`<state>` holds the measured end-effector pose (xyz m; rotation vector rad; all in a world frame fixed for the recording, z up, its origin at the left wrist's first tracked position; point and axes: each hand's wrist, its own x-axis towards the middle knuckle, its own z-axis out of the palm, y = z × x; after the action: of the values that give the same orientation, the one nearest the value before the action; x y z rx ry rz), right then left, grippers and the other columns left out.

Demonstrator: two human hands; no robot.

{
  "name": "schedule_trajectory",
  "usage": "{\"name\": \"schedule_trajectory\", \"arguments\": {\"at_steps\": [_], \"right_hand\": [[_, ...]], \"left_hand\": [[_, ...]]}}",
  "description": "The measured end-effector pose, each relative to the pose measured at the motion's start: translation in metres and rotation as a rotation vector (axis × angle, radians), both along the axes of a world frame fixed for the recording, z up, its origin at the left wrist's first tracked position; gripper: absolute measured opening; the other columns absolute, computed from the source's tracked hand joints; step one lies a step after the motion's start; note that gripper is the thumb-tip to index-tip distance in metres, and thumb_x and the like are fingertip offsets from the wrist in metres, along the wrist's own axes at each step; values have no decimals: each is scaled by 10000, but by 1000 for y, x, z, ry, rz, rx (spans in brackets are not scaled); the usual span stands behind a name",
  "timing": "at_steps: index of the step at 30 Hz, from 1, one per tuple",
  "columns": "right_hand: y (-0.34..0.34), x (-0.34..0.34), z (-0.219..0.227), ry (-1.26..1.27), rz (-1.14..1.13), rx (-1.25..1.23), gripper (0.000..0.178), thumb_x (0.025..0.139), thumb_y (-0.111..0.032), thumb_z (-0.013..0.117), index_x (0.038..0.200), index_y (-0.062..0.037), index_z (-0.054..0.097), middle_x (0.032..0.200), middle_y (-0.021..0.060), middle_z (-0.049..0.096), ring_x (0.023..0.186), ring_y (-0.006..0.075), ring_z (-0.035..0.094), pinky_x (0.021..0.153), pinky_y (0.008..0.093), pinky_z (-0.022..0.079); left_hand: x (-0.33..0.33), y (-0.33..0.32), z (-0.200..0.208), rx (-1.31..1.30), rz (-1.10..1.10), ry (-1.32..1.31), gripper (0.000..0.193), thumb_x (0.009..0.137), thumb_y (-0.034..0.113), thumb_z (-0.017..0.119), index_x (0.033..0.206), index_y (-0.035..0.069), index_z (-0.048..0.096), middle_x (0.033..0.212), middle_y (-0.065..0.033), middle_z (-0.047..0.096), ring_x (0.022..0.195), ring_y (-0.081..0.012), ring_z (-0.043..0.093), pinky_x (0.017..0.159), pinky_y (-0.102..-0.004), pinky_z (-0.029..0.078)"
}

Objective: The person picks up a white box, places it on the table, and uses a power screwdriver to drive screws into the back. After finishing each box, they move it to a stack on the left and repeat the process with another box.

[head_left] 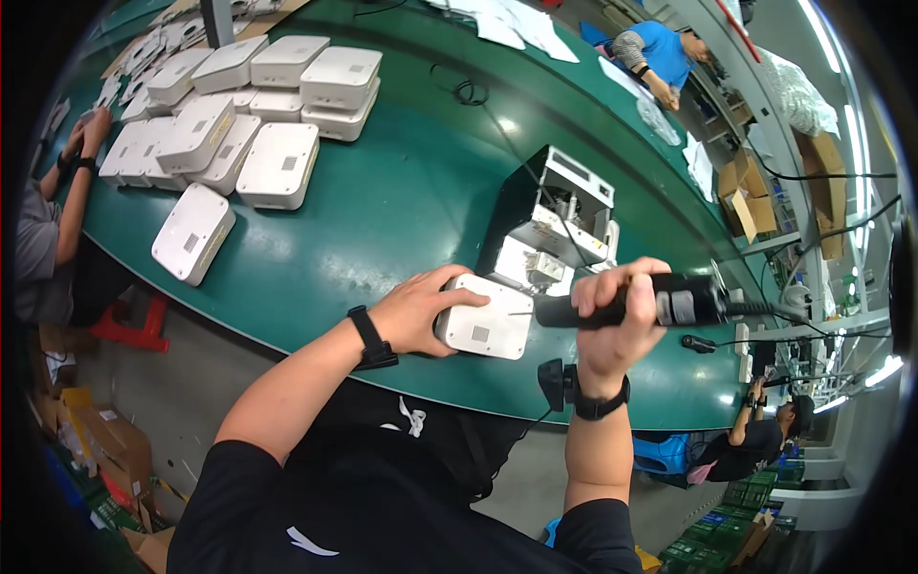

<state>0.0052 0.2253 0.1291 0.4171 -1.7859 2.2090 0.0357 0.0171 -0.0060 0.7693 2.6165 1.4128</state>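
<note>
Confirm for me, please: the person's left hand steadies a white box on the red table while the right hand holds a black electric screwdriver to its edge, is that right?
Not quite: the table is green, not red, as the head view shows. The rest holds: the left hand steadies the white box while the right hand holds the black electric screwdriver to its edge.

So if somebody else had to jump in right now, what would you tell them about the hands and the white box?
Left hand: holds the white box steady on the green table near its front edge.
Right hand: gripped around a black electric screwdriver, lying sideways, its thin bit at the box's right side.
Done: cannot tell how many screws are in.
Left: more white boxes lie stacked and spread at the far left; a metal fixture stands just behind the held box.
</note>
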Motion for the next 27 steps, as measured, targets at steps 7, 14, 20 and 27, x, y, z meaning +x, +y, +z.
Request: {"name": "schedule_trajectory", "arguments": {"at_steps": [7,14,20,27], "right_hand": [[-31,46,0,94,317,-30,347,914,-312,621,1042,-82,396,654,59,493,500,172,481,520,339,450],[-44,54,-2,14,318,116,422,896,-366,658,1024,-83,373,657,61,497,514,171,489,533,339,464],[-46,55,-12,-12,337,172,444,897,-382,662,1011,-89,350,662,59,491,523,168,484,531,329,459],[-50,50,-19,-4,354,129,435,897,-365,663,998,-88,343,659,60,485,520,165,471,521,326,450]], "left_hand": [[-1,3,-4,31,10,25,764,596,190,861,1305,261,585,1413,-128,432,1254,-340,494,1037,-416,436],[0,3,-7,58,25,56,766,581,199,867,1294,260,594,1392,-133,455,1238,-343,508,1034,-418,439],[-1,3,-4,55,29,86,762,565,210,872,1278,254,608,1340,-145,494,1215,-346,528,1026,-419,447],[-5,3,-7,90,30,99,744,554,199,872,1257,232,630,1325,-164,508,1199,-356,537,1004,-423,464]]}}
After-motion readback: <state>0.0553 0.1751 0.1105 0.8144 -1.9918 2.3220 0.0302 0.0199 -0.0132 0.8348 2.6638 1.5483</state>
